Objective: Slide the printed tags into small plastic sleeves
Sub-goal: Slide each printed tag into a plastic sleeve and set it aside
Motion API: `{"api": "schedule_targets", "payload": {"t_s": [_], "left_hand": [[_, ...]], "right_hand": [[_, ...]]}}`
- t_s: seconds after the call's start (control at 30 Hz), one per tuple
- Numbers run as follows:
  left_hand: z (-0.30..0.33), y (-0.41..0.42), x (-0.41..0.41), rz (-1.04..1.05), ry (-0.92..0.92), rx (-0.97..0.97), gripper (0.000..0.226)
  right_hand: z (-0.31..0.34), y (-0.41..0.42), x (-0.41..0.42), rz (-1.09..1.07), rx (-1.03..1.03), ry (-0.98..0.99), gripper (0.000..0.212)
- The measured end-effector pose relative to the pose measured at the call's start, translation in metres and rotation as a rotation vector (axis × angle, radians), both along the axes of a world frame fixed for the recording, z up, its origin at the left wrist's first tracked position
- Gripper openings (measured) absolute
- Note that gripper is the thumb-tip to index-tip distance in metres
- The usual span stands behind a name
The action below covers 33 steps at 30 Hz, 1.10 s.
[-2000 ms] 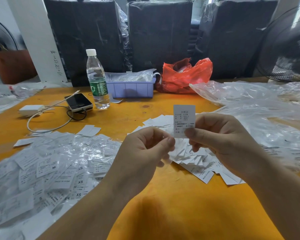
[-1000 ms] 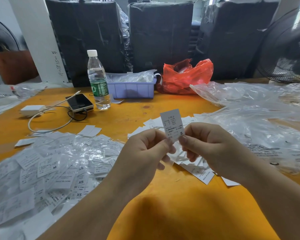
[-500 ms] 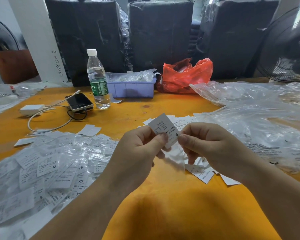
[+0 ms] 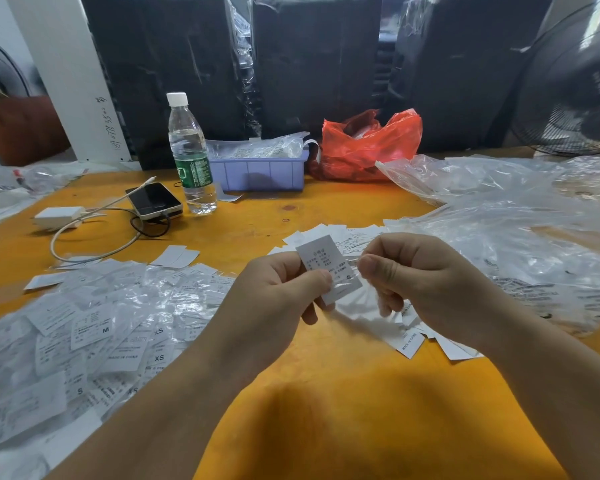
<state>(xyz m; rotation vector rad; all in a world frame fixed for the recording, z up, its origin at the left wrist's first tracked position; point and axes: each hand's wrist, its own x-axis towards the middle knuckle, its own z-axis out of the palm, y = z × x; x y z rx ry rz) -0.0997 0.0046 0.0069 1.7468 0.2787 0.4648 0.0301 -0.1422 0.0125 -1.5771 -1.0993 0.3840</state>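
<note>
White tag (image 4: 327,268) pinched by left hand (image 4: 278,299), right hand (image 4: 426,282) fingers curled alongside

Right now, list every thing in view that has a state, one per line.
Printed tag: pinched by the left hand, lower part inside a clear sleeve.
Right hand: pinches the sleeve's edge.
Water bottle: upright, capped, partly full.
Phone: screen dark, cable plugged in.
Red bag: open at the top.
Purple bin: filled with plastic.
</note>
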Motion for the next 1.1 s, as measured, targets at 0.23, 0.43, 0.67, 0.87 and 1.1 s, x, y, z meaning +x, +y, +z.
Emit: {"api": "schedule_targets", "payload": {"t_s": [0.23,0.43,0.67,0.87,1.1], "left_hand": [[0.001,0.000,0.000,0.002,-0.024,0.005,0.021],[0.001,0.000,-0.001,0.032,-0.068,0.025,0.018],[-0.001,-0.007,-0.001,-0.031,-0.058,0.109,0.021],[0.001,-0.002,-0.002,0.031,-0.103,0.136,0.009],[0.001,0.001,-0.003,0.138,-0.178,0.185,0.021]], "right_hand": [[0.001,0.000,-0.002,0.039,0.042,0.058,0.027],[-0.001,0.000,-0.003,0.113,-0.028,0.114,0.042],[-0.007,0.003,-0.006,0.121,-0.026,0.078,0.040],[-0.008,0.003,-0.005,0.105,-0.016,0.088,0.038],[-0.007,0.003,-0.008,0.099,-0.045,0.091,0.030]]}}
